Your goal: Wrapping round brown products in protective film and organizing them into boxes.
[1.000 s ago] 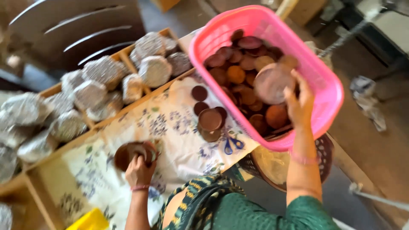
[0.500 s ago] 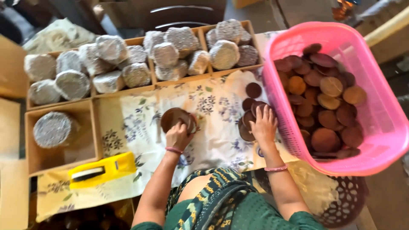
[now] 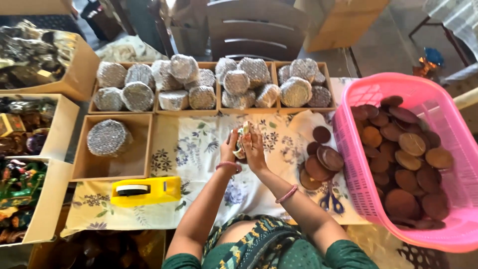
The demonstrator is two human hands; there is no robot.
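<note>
Both my hands close on a small disc held on edge above the flowered cloth.

My left hand [image 3: 230, 148] and right hand [image 3: 255, 147] press together around a round piece [image 3: 242, 140] at the middle of the cloth [image 3: 199, 149], palms on its two faces. I judge that grip keeps it steady while its covering is worked. The piece stands on its rim, its long axis running from 12 to 6 o'clock, its faces turned toward 3 and 9. At 3 o'clock, a stack of brown discs [image 3: 321, 162] lies just beside the pink basket [image 3: 348, 144] holding more, likely kept within my right hand's reach. At 12 o'clock sit trays of foil-wrapped bundles [image 3: 239, 82]; at 8 o'clock, a yellow tape dispenser [image 3: 147, 190]; blue-handled scissors [image 3: 331, 201] at 4 o'clock.
</note>
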